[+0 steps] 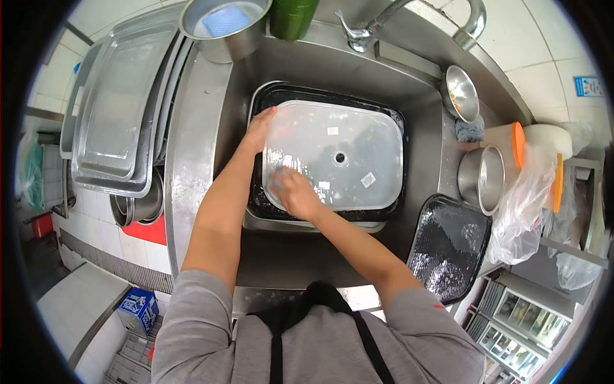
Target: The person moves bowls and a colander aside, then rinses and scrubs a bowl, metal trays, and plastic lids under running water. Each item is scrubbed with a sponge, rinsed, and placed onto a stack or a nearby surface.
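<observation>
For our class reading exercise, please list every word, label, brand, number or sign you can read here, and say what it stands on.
No text here can be read with certainty.
Blue box: pale lettering, too blurred to quote.
Blue wall sign: print too small.
White stickers on the pale lid: any print is illegible.

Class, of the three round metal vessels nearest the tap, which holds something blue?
The deep pot left of the tap, beside the green container. A blue piece shows inside; the right-hand bowl shows orange bits, the smaller pot nothing blue.
</observation>
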{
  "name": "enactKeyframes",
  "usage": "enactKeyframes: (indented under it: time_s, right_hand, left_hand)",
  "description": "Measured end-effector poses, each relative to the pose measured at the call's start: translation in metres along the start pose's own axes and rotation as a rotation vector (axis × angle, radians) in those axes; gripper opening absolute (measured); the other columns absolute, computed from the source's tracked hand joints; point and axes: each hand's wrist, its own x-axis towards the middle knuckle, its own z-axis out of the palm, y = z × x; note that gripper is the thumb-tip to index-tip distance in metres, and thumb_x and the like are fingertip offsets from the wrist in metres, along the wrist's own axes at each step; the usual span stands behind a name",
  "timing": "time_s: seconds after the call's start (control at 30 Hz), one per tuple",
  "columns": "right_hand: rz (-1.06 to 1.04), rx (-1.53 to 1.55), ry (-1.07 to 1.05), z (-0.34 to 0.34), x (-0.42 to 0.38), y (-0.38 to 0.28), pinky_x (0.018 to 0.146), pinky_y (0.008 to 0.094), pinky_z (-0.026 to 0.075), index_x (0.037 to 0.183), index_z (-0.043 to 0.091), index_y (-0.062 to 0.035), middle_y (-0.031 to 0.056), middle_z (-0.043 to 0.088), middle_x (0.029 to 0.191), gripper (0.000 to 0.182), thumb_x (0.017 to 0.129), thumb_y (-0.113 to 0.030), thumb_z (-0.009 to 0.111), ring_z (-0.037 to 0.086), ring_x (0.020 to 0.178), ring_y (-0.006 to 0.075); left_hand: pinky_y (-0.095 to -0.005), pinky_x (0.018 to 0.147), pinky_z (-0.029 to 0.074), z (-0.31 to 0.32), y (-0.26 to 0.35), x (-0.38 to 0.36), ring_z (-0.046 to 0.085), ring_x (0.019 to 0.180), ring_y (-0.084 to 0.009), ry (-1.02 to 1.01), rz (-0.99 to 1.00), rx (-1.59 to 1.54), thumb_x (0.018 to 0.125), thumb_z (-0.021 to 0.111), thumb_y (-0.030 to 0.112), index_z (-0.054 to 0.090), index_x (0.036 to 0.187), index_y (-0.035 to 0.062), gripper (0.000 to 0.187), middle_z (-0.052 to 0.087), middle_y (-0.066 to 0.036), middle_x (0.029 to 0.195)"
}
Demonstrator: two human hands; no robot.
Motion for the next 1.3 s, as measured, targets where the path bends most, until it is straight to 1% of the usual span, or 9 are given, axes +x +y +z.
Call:
enactKeyframes:
  time_s: [0.1, 0.17, 0.2, 0.27, 0.53, 0.83, 1.1, 1.17, 1.3]
  right_hand:
    - [0.092, 0.078, 0.052, -0.029, -0.056, 0.02, 0.09, 0.043, 0.039, 0.09, 0.065, -0.0075, 0.0145, 0.055, 0.103, 0.026, 0.065, -0.007, 0.059, 0.048, 0.104, 0.0338]
    - [0.709, 0.463, 0.357, -0.042, -0.091, 0.057, 0.088, 0.0443, 0.037, 0.092, 0.064, -0.0049, 0.0211, 0.053, 0.102, 0.017, 0.08, -0.012, 0.055, 0.048, 0.097, 0.0385]
    - [0.617, -0.296, 0.161, -0.076, -0.092, 0.069, 0.089, 0.0443, 0.036, 0.1, 0.061, -0.0036, 0.0255, 0.048, 0.11, 0.022, 0.083, -0.015, 0.052, 0.045, 0.101, 0.0405]
    - [0.863, -0.505, 0.29, -0.089, -0.104, 0.083, 0.093, 0.0476, 0.032, 0.113, 0.054, -0.0037, 0.0289, 0.041, 0.118, 0.031, 0.084, -0.016, 0.049, 0.04, 0.108, 0.0427]
    - [0.413, -0.251, -0.05, 0.011, -0.009, -0.043, 0.093, 0.0589, 0.03, 0.12, 0.045, -0.0134, 0.0224, 0.038, 0.124, 0.044, 0.078, -0.018, 0.056, 0.032, 0.117, 0.0468]
    - [0.383, -0.442, 0.255, -0.051, 0.026, 0.151, 0.084, 0.0473, 0.041, 0.106, 0.058, -0.0137, 0.0201, 0.043, 0.12, 0.032, 0.078, -0.028, 0.06, 0.046, 0.104, 0.0376]
    - [1.345, -0.847, -0.372, -0.134, -0.061, 0.162, 0.071, 0.0484, 0.047, 0.117, 0.052, -0.0092, 0.011, 0.043, 0.122, 0.037, 0.083, -0.023, 0.047, 0.05, 0.103, 0.0313]
    - [1.297, -0.511, -1.083, -0.142, -0.058, 0.127, 0.063, 0.0458, 0.05, 0.108, 0.059, -0.0065, 0.0127, 0.043, 0.122, 0.032, 0.081, -0.02, 0.049, 0.053, 0.098, 0.0342]
    - [1.294, -0.68, -0.797, -0.099, -0.123, 0.06, 0.066, 0.0464, 0.05, 0.099, 0.063, -0.0031, 0.0198, 0.043, 0.119, 0.026, 0.08, -0.017, 0.052, 0.053, 0.095, 0.0365]
  left_hand:
    - [-0.032, 0.079, 0.047, -0.004, -0.007, 0.011, 0.056, 0.09, -0.0174, 0.028, 0.011, 0.022, 0.086, 0.055, 0.034, 0.052, 0.113, 0.0029, 0.041, 0.059, -0.008, 0.102]
    - [-0.0295, 0.079, 0.046, 0.001, -0.008, 0.005, 0.055, 0.089, -0.0159, 0.088, 0.056, 0.107, 0.087, 0.053, 0.035, 0.054, 0.11, 0.0028, 0.04, 0.059, -0.007, 0.1]
    - [-0.0295, 0.079, 0.046, 0.001, -0.008, 0.007, 0.055, 0.089, -0.0159, 0.079, 0.044, 0.114, 0.087, 0.053, 0.035, 0.054, 0.11, 0.0028, 0.04, 0.059, -0.007, 0.1]
    - [-0.0275, 0.079, 0.044, 0.0, -0.012, 0.008, 0.055, 0.088, -0.0149, 0.157, 0.129, 0.218, 0.088, 0.052, 0.035, 0.054, 0.109, 0.0025, 0.039, 0.059, -0.006, 0.098]
    - [-0.0268, 0.074, 0.043, 0.0, -0.015, 0.015, 0.052, 0.079, -0.012, 0.151, 0.122, 0.333, 0.089, 0.049, 0.034, 0.057, 0.1, 0.0011, 0.035, 0.058, -0.004, 0.087]
    - [-0.0289, 0.064, 0.043, 0.004, -0.018, 0.01, 0.051, 0.066, -0.014, 0.239, 0.241, 0.596, 0.087, 0.052, 0.034, 0.06, 0.09, -0.0009, 0.036, 0.059, -0.006, 0.073]
    - [-0.0302, 0.062, 0.043, 0.008, -0.022, 0.01, 0.054, 0.063, -0.0157, 0.317, 0.359, 0.7, 0.086, 0.053, 0.031, 0.061, 0.083, -0.0007, 0.033, 0.061, -0.009, 0.069]
    - [-0.0309, 0.062, 0.044, 0.008, -0.022, 0.012, 0.056, 0.061, -0.017, 0.361, 0.396, 0.725, 0.085, 0.054, 0.033, 0.062, 0.082, 0.0006, 0.033, 0.061, -0.009, 0.067]
    - [-0.0315, 0.062, 0.045, 0.001, -0.027, 0.023, 0.057, 0.061, -0.0188, 0.354, 0.378, 0.737, 0.084, 0.056, 0.034, 0.063, 0.081, 0.0017, 0.034, 0.062, -0.01, 0.067]
